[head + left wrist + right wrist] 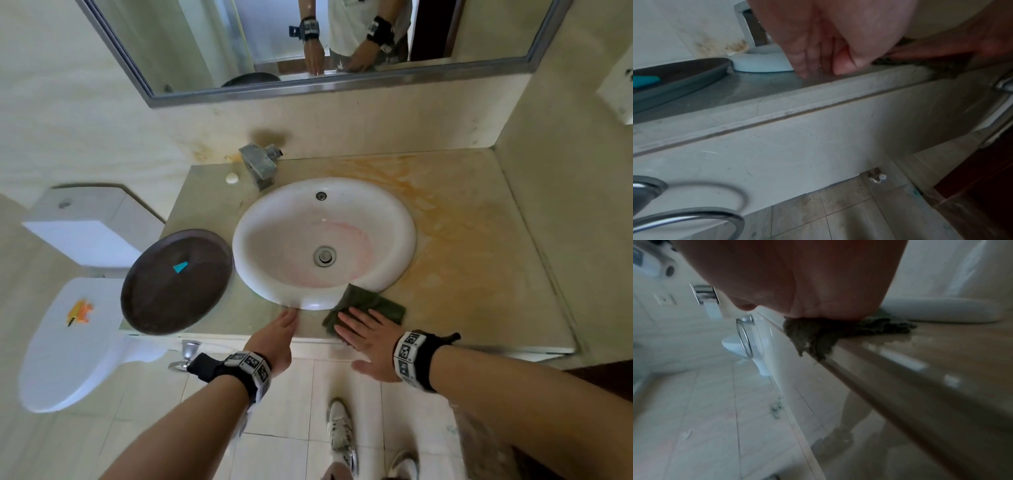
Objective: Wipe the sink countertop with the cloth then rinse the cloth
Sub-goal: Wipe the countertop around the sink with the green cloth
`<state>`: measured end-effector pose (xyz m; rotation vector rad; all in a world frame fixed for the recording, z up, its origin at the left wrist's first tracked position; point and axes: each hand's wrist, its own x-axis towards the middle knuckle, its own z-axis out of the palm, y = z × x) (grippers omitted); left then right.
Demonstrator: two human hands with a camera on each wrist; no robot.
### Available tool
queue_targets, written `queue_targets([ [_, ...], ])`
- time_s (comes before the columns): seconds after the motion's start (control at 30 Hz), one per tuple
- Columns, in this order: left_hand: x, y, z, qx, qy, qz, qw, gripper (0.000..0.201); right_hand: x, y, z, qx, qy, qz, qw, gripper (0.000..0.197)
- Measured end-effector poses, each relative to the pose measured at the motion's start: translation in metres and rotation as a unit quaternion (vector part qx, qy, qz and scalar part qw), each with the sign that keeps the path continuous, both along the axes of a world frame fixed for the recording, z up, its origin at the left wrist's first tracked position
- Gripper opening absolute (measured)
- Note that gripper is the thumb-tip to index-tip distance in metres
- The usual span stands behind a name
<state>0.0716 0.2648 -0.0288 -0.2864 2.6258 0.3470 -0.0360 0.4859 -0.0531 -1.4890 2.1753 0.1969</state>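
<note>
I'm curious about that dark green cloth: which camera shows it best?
The head view: the dark green cloth lies flat on the countertop beside the white basin, under the right hand. The right wrist view shows only a blurred corner over the edge; the left wrist view, a dark sliver.

A dark green cloth (368, 305) is seen on a beige countertop (479, 274) streaked with orange stains, beside a white sink (394, 219) and a dark brown tray (164, 301).
</note>
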Motion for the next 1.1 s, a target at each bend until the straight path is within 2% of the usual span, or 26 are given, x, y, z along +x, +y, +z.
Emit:
queue_targets([
  [0.1,0.001,-0.004,0.004,0.009,0.014,0.009,1.000,0.083,-0.014,0.023,0.006,0.041,0.014,0.015,0.999,0.079],
  [0.17,0.001,-0.007,0.006,0.007,0.011,-0.002,1.000,0.084,-0.015,0.019,0.005,0.042,0.012,0.021,0.999,0.080],
  [0.4,0.002,-0.010,0.008,0.014,0.005,-0.022,1.000,0.081,0.017,-0.065,-0.004,-0.012,0.011,0.078,0.997,0.077],
  [0.5,0.002,-0.011,0.009,0.016,-0.002,-0.022,1.000,0.082,0.020,-0.068,-0.004,-0.018,0.014,0.066,0.998,0.075],
  [0.67,-0.001,-0.009,0.006,-0.008,-0.008,-0.023,1.000,0.087,-0.006,0.005,-0.005,0.033,0.014,-0.011,0.999,0.078],
  [0.8,-0.008,0.012,0.002,-0.010,-0.005,-0.130,0.991,0.085,-0.036,0.053,-0.001,0.087,0.033,-0.097,0.991,0.086],
  [0.87,-0.015,0.029,-0.002,-0.005,-0.001,-0.152,0.988,0.084,-0.032,0.049,-0.004,0.087,0.030,-0.121,0.988,0.092],
  [0.97,-0.025,0.043,-0.006,0.000,0.008,-0.138,0.990,0.085,-0.007,0.025,-0.008,0.060,0.027,-0.119,0.991,0.097],
  [1.1,-0.027,0.045,-0.008,0.000,0.010,-0.137,0.990,0.083,0.027,-0.002,-0.012,0.027,0.005,-0.092,0.995,0.087],
])
